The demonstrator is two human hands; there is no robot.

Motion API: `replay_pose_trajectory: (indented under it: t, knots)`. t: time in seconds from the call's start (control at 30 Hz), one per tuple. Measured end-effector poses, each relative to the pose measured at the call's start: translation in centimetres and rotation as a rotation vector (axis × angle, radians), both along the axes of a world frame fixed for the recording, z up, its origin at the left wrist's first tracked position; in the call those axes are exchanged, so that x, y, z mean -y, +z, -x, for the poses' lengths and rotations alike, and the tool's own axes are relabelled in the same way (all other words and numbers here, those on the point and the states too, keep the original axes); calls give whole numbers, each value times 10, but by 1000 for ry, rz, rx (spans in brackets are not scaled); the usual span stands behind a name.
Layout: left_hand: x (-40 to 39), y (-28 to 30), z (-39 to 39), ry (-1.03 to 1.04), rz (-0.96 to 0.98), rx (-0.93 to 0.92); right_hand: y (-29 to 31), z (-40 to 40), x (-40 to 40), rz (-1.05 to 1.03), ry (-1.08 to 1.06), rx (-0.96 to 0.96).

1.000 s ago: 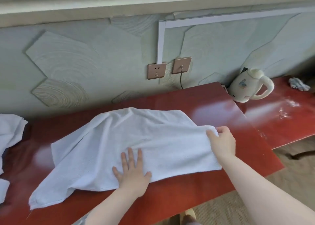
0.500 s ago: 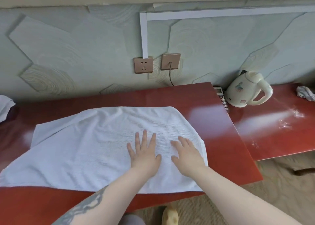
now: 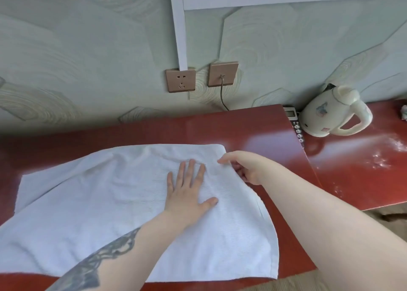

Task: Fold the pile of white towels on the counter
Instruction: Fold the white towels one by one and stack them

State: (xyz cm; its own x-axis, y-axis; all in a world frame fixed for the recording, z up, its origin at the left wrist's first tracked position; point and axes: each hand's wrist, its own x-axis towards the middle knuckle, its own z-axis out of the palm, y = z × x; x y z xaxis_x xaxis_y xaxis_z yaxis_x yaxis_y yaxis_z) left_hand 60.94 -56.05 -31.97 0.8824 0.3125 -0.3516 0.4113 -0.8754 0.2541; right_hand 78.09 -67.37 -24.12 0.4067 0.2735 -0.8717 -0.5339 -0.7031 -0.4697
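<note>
**Towel spread flat on red counter**

A white towel [image 3: 123,202] lies across the glossy red counter [image 3: 253,127], reaching its front edge. The left hand [image 3: 187,191] presses flat, fingers straight; the right hand [image 3: 244,167] pinches the towel's right edge. A kettle [image 3: 328,116] stands by the green patterned wall [image 3: 88,48].

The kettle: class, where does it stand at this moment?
In the head view the kettle stands at the far right on the red counter, against the wall, just right of a telephone and well beyond the towel.
</note>
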Motion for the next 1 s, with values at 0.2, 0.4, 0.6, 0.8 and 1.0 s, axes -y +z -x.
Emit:
replay_pose_trajectory:
  t: [0.2, 0.4, 0.6, 0.8, 1.0]
  knots:
    - [10, -7, 5, 23, -97, 67, 1, -8, -3, -361, 55, -200]
    - [6, -10, -10, 53, -92, 74, 0, -27, 2, -272, 5, 146]
    - [3, -10, -38, 112, -79, 64, 3, -39, -2, 167, -26, 1243]
    - [5, -9, -47, 119, -43, 79, -49, 73, 18, 185, 475, 1241]
    - [-2, -1, 17, 91, -103, 90, -85, 78, 79, 391, 690, 1132]
